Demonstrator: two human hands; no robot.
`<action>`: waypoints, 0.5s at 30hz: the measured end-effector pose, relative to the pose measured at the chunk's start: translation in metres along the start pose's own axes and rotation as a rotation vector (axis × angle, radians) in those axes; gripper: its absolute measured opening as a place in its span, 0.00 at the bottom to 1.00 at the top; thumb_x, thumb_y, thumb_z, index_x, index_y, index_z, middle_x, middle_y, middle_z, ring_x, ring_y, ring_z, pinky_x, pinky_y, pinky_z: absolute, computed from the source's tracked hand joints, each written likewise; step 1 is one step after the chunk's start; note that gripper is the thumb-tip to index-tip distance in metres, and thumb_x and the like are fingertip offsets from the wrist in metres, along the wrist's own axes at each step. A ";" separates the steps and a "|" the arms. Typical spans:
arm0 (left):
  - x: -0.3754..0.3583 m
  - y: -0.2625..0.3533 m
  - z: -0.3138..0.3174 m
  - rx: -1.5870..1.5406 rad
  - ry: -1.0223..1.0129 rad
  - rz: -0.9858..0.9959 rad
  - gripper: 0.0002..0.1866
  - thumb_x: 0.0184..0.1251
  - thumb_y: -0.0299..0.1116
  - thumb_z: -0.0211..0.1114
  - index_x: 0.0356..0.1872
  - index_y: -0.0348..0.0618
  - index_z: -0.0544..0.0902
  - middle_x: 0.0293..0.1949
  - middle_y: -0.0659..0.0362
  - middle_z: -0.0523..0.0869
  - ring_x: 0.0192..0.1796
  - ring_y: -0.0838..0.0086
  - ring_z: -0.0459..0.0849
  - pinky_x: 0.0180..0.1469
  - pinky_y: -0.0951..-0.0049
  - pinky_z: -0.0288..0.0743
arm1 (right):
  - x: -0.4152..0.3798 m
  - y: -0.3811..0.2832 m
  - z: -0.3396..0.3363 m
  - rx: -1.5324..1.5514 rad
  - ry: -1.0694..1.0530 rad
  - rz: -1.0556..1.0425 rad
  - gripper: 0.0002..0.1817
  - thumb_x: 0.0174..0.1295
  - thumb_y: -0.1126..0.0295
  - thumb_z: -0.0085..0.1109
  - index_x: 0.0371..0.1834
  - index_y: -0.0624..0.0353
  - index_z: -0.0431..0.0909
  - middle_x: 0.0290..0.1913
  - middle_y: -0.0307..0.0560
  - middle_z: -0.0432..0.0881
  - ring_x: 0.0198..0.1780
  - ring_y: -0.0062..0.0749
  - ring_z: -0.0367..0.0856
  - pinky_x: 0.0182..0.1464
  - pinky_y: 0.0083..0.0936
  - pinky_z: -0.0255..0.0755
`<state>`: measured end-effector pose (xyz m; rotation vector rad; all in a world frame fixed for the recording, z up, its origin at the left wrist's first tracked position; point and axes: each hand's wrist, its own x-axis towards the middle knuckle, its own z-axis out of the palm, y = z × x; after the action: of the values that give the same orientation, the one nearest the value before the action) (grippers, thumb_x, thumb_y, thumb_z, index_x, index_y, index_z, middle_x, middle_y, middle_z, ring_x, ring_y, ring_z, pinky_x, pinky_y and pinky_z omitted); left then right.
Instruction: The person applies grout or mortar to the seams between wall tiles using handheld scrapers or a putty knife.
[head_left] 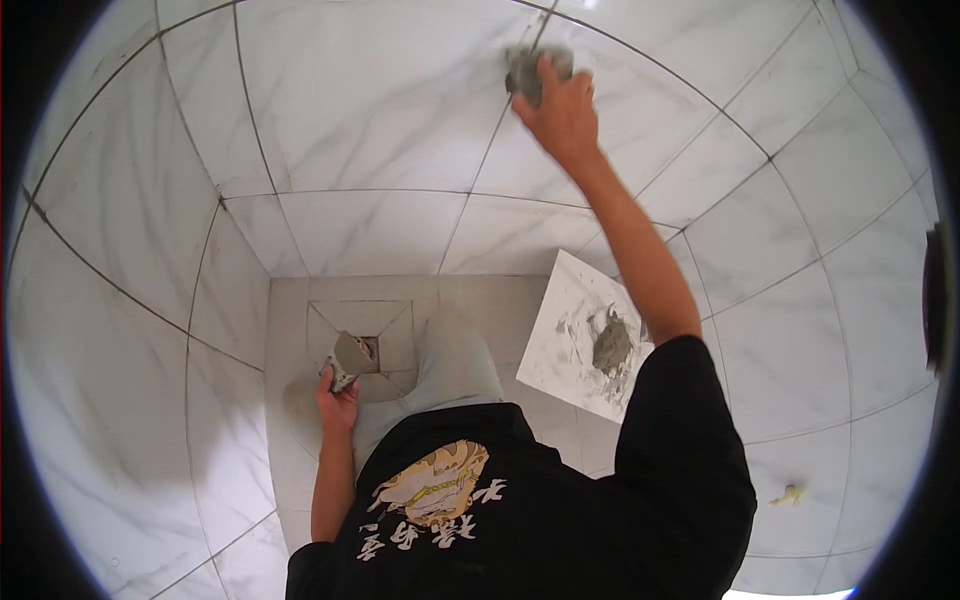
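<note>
My right hand [567, 112] is raised against the marbled wall tiles [370, 110], its fingers closed on a grey, cement-smeared sponge or cloth [538, 72] that lies over a joint between tiles. Low on the left, my left hand [340, 402] grips a grey-smeared tool [352, 358] with a flat blade, near the square floor drain. On the floor to the right, a white board [548, 335] bears a mound of grey paste [611, 345] with smears around it.
Tiled walls curve round on the left, front and right. Below me is a grey tiled floor [480, 300] with a square drain [374, 352]. A small yellowish fitting [790, 495] sticks out at the lower right. A dark object [936, 300] stands at the right edge.
</note>
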<state>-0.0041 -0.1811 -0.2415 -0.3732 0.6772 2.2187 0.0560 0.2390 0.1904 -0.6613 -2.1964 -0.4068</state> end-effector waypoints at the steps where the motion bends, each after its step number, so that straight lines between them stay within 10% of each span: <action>1: 0.003 -0.001 0.001 -0.014 0.004 0.005 0.12 0.71 0.39 0.61 0.50 0.48 0.81 0.42 0.62 0.89 0.39 0.72 0.89 0.32 0.69 0.86 | -0.021 -0.007 0.010 -0.023 -0.067 0.007 0.41 0.48 0.57 0.73 0.67 0.54 0.69 0.47 0.67 0.68 0.48 0.59 0.74 0.39 0.44 0.81; 6: -0.004 0.001 0.006 0.063 -0.010 -0.001 0.12 0.71 0.39 0.61 0.50 0.48 0.81 0.42 0.63 0.89 0.39 0.72 0.89 0.33 0.71 0.86 | -0.093 -0.002 0.046 -0.013 -0.273 -0.018 0.39 0.47 0.62 0.70 0.67 0.50 0.69 0.48 0.63 0.67 0.49 0.57 0.72 0.43 0.45 0.80; 15: 0.000 0.001 0.000 0.023 0.039 -0.020 0.12 0.71 0.40 0.61 0.50 0.50 0.81 0.42 0.64 0.89 0.39 0.72 0.89 0.32 0.70 0.85 | -0.070 0.038 0.054 -0.055 -0.034 -0.319 0.39 0.47 0.73 0.69 0.68 0.42 0.71 0.47 0.57 0.69 0.47 0.54 0.71 0.49 0.39 0.76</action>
<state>-0.0046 -0.1813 -0.2411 -0.4111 0.7159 2.1879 0.0847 0.2732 0.1051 -0.3466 -2.3357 -0.6252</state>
